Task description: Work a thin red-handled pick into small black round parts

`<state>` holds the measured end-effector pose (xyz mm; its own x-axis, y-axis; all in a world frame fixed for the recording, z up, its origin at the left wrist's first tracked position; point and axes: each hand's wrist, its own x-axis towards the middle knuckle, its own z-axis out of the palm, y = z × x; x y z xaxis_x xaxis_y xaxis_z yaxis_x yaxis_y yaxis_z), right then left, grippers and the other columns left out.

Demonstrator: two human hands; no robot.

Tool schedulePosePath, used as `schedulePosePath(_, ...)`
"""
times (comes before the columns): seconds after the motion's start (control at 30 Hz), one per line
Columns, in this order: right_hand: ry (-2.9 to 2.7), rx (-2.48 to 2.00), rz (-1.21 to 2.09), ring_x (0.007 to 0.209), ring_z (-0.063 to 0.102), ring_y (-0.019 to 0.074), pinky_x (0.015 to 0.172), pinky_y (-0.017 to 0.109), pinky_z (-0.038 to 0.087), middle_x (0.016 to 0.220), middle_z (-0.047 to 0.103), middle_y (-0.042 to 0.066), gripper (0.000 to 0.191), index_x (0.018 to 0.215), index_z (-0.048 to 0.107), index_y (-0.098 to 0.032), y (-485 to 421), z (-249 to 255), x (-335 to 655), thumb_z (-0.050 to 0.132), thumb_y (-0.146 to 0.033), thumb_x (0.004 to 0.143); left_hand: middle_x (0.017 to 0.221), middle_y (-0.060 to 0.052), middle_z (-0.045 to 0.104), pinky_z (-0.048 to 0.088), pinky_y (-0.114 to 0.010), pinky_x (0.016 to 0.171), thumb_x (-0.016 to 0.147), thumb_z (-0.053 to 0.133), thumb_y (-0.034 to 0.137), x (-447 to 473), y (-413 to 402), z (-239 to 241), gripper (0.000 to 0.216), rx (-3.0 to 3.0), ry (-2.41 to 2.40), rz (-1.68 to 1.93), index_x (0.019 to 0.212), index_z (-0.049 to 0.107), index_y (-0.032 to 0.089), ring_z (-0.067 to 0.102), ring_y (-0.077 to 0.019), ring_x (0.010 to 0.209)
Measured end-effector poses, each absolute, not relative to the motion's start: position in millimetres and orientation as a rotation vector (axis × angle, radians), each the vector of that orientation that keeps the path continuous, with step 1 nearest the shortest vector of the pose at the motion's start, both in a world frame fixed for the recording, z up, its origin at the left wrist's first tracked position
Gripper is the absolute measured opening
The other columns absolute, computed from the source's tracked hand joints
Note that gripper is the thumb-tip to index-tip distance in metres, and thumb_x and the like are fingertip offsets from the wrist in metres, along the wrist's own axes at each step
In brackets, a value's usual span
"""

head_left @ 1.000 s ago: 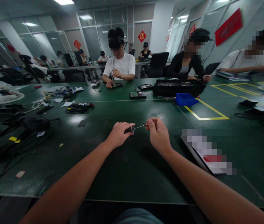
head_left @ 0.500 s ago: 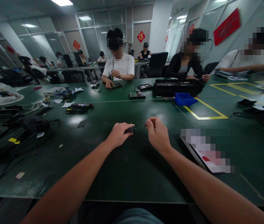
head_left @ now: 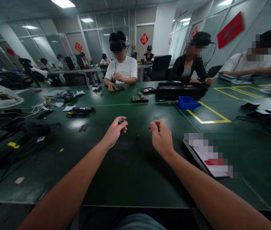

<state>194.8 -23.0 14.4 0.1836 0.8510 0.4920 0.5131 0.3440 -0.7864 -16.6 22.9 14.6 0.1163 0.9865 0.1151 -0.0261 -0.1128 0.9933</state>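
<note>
My left hand (head_left: 116, 128) is closed around a small dark cylinder (head_left: 121, 121) with a shiny ring at its upper end; the fingers cover most of it. To the right, my right hand (head_left: 161, 138) grips a screwdriver (head_left: 146, 129) by its reddish handle, the thin shaft pointing left. A gap separates the shaft from the cylinder. Just below the screwdriver's tip is a tiny dark piece (head_left: 137, 138), too small to name; whether it touches the table I cannot tell.
On the green table (head_left: 135, 179), a white-and-red packet (head_left: 209, 159) lies right of my right arm. Farther back are a blue bin (head_left: 188, 103), a long black casing (head_left: 180, 91) and circuit boards (head_left: 140, 98). Cables (head_left: 18, 137) crowd the left. Several people sit beyond.
My left hand has moved left and slightly up, away from the screwdriver, turning the cylinder's ring end upward. The tiny dark piece now shows apart from the cylinder. My right hand stays nearly in place.
</note>
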Motion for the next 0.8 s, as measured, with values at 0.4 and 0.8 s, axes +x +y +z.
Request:
schedulePosePath(0.4, -1.443, -1.267, 0.359, 0.076, 0.066, 0.0209, 0.07, 0.034, 0.046, 0.083, 0.069, 0.004, 0.025, 0.099, 0.06, -0.021, -26.4, 18.6, 195.6, 0.044, -0.04, 0.101, 0.096, -0.007, 0.072, 0.048, -0.036, 0.081, 0.091, 0.055, 0.03, -13.2, 21.6, 35.3, 0.021, 2.192, 1.388, 0.686, 0.097, 0.071, 0.019, 0.066, -0.0212, 0.086)
schedulePosePath(0.8, -1.45, -1.251, 0.354, 0.075, 0.066, 0.0208, 0.072, 0.034, 0.046, 0.081, 0.069, 0.004, 0.023, 0.097, 0.058, -0.022, -25.7, 17.2, 193.3, 0.044, -0.04, 0.101, 0.114, -0.01, 0.071, 0.048, -0.04, 0.086, 0.092, 0.057, 0.037, -2.4, 23.0, 18.6, 0.03, 2.496, 1.413, 0.075, 0.113, 0.073, 0.024, 0.064, -0.0294, 0.104)
